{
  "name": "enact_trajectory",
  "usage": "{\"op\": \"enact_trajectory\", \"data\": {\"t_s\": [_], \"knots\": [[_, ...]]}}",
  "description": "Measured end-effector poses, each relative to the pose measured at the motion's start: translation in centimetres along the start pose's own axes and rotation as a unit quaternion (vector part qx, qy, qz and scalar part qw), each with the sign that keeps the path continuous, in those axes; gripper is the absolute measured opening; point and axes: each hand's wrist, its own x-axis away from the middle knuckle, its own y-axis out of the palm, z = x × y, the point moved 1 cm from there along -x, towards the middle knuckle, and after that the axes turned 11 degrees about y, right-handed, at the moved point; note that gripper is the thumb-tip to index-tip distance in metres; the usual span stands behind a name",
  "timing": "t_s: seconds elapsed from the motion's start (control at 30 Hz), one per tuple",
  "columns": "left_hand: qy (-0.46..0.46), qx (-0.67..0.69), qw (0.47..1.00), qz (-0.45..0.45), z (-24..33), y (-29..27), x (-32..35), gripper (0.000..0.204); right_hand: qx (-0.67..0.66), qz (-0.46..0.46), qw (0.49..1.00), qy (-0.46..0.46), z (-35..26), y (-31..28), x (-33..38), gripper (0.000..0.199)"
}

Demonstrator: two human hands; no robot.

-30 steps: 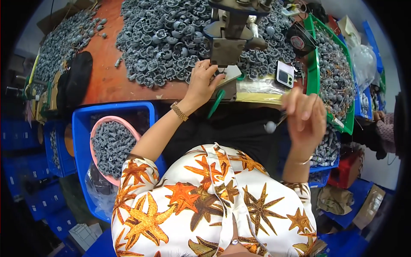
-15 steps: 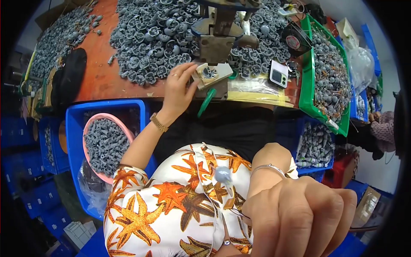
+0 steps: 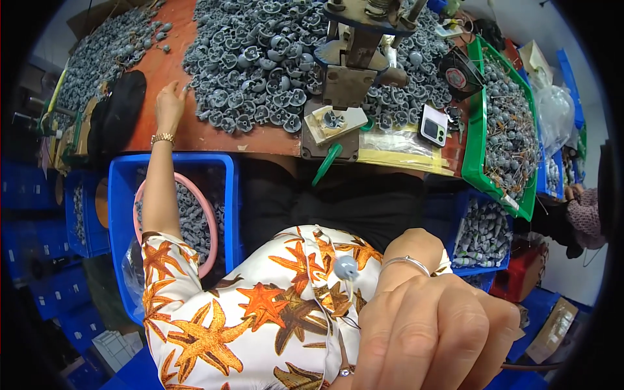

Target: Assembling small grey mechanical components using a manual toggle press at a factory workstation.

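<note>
My left hand (image 3: 170,107) reaches over the red tabletop, at the left edge of a heap of grey plastic half-shells (image 3: 253,65). Its thumb and forefinger are apart, and nothing shows held in them. Large in the foreground, my right hand (image 3: 435,325) is closed, palm side hidden. From it a thin dark wire runs to a small grey ball-headed part (image 3: 346,268), which hangs in front of my patterned shirt. A pale block (image 3: 351,119) holds one grey shell (image 3: 334,119) under the head of a metal press (image 3: 344,84); neither hand touches it.
A green tray (image 3: 478,136) of wired grey balls stands at the right. A phone (image 3: 433,125) and a small fan (image 3: 460,75) lie nearby. Below left, a blue bin (image 3: 231,195) holds a pink basin (image 3: 211,227) of grey parts. A green handle (image 3: 328,162) juts out below the press.
My left hand has left the pale block and moved left to the edge of the shell heap. The right hand stays closed, nearly in place. The whole view has shifted slightly.
</note>
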Motion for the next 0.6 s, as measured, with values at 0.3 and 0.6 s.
{"op": "enact_trajectory", "data": {"t_s": [0.3, 0.6], "knots": [[-0.031, 0.048, 0.997, 0.045, -0.5, 1.1, 1.5, 0.024, -0.066, -0.030, 0.997, 0.016, 1.2, -1.6, -0.6, 0.018], [-0.197, 0.783, 0.590, -0.010, 16.4, -6.3, 9.3, 0.022, 0.372, 0.190, 0.866, 0.274, 0.0, -10.3, 2.8, 0.024]]}}
